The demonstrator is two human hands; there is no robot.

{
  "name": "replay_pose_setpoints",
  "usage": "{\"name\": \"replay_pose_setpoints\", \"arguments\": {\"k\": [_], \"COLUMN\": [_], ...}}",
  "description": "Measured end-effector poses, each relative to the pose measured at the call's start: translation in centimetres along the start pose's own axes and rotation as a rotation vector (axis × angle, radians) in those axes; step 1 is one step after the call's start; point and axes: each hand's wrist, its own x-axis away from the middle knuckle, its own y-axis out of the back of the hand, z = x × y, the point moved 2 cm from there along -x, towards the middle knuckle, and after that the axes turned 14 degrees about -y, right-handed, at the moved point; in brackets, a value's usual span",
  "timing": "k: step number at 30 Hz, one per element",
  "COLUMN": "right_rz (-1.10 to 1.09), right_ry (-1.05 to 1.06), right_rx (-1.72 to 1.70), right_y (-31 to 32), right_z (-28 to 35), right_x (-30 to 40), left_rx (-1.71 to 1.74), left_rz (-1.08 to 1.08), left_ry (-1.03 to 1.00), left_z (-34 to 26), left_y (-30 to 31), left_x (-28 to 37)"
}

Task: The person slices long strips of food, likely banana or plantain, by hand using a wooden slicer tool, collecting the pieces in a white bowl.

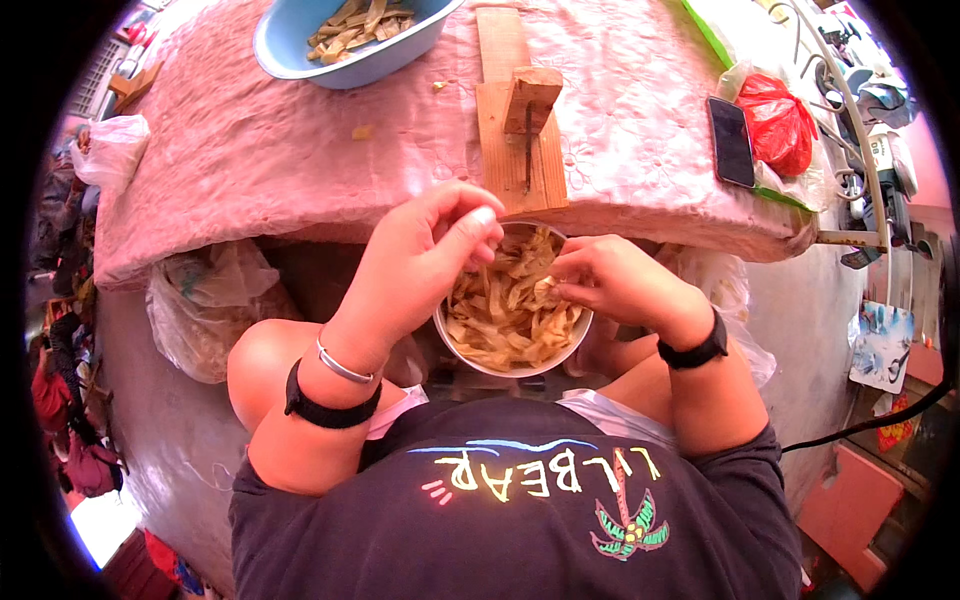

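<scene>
A round, pale-rimmed bowl full of limp, yellowish-brown strips (517, 330) sits between my knees, below the table edge. My left hand (457, 232) is raised over the bowl's upper left side, thumb near the curled fingers; whether anything is between them cannot be told. At the bowl's right side my right hand (592, 274) pinches a pale strip (549, 285) between thumb and fingers. Just beyond the hands, a wooden board (499, 165) lies on the table, bearing an upright wooden block (534, 97) with a thin dark metal piece beside it.
A blue plastic basin (360, 75) with similar strips stands on the pink quilted table cover (247, 150). At the right lie a smartphone (730, 142) and a red plastic bag (776, 124), near a metal rail (862, 142). Filled plastic bags (210, 307) are under the table.
</scene>
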Motion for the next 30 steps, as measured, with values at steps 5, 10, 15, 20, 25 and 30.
{"name": "replay_pose_setpoints", "arguments": {"k": [5,10,15,20,25,30], "right_rz": [0.102,-0.099,-0.118,-0.09,-0.082,-0.153], "right_ry": [-0.157,-0.08,-0.027,0.061,0.006,0.025], "right_rx": [-0.322,-0.596,-0.711,-0.659,-0.854,-0.973], "right_y": [2.4,2.2,1.2,0.4,-0.1,-1.6], "right_z": [0.5,0.8,1.2,0.7,-0.1,-0.7], "right_x": [1.8,2.2,1.5,2.4,4.7,5.5], "left_rx": [-0.075,-0.237,-0.331,-0.36,-0.229,-0.427], "left_rz": [0.156,0.333,0.239,0.196,0.176,0.261], "left_ry": [0.036,0.05,-0.019,-0.077,-0.041,-0.376], "left_z": [1.0,1.2,2.5,4.1,4.9,4.1], "left_y": [-1.6,-3.2,-4.9,-5.0,-6.8,-7.0], "left_x": [0.7,1.0,0.9,0.8,1.5,0.7]}}
